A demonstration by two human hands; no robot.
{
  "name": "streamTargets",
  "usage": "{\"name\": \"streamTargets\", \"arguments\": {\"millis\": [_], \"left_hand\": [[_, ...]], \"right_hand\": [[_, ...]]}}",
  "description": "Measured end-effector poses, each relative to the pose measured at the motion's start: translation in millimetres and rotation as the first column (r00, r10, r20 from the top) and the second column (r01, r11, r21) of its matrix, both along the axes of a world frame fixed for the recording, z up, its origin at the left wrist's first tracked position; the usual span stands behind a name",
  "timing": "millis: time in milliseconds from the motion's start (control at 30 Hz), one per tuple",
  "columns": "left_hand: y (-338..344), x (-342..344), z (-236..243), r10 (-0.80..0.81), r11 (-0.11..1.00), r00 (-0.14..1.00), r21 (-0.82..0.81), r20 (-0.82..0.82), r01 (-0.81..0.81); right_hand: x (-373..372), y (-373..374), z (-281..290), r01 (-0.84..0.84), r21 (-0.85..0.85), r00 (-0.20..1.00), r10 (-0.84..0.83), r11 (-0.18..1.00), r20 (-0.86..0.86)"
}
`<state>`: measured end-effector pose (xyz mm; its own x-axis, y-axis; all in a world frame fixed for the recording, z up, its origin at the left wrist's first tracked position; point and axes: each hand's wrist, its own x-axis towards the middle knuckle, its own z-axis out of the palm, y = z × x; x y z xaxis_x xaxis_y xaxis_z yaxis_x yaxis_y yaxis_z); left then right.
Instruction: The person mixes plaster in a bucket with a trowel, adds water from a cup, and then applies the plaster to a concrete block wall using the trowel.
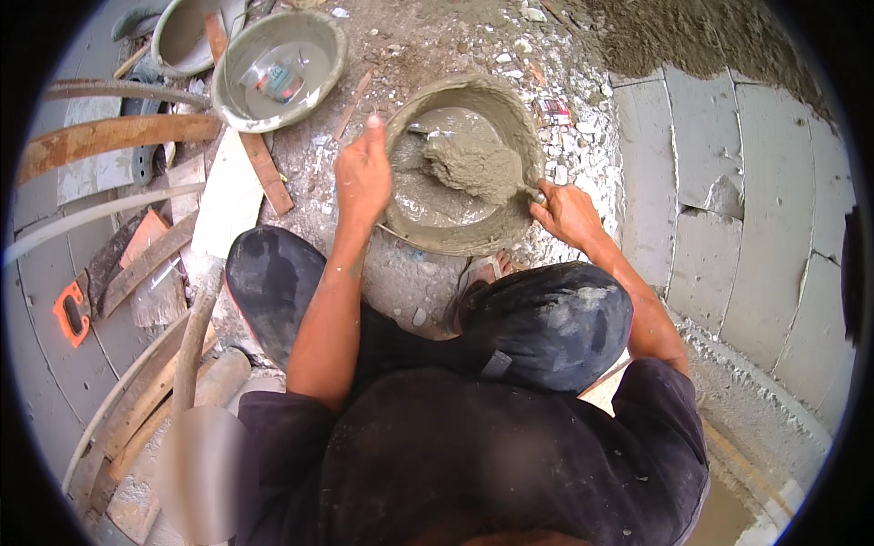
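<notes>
1. The right hand point(568, 215) is at the right rim of a round, mortar-caked tub point(455, 242); its fingers are closed around the handle of what looks like a trowel point(531, 191), whose blade is mostly hidden under mortar.
2. A thick grey heap of mortar point(473, 166) sits over that blade, inside the tub; wetter, shinier mix lies around and below it.
3. The left hand point(363, 180) is at the tub's left rim, thumb pointing up; the fingers look curled, but their tips are hidden, so I cannot tell whether they grip the rim.
4. The tub stands on rubble-strewn ground in front of the person's bent knees; up and to its left is a basin point(339, 65) of cloudy water with a small plastic container point(279, 83) in it; a red-and-white packet point(554, 112) lies just beside the tub on the right.
5. My judgement is that the step in hand is turning or scooping the mortar; the next move calls for a firm wrist beneath the heavy load, a level blade, and a tub kept from tipping.
</notes>
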<state>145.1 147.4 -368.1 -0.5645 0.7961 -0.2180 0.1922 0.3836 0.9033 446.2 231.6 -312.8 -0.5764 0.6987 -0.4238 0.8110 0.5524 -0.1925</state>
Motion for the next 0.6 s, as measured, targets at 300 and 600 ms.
{"name": "streamTargets", "arguments": {"millis": [300, 600], "left_hand": [[6.8, -0.3, -27.7, 0.101, 0.991, 0.979, -0.071, -0.179, -0.115], [3.9, -9.4, -16.1, 0.152, 0.984, 0.988, -0.091, -0.012, -0.152]], "right_hand": [[29.1, 6.3, -12.3, 0.226, 0.013, 0.962, -0.221, 0.974, -0.160], [9.0, 21.5, 52.2, -0.045, -0.085, 0.912, 0.006, 0.995, -0.410]]}}
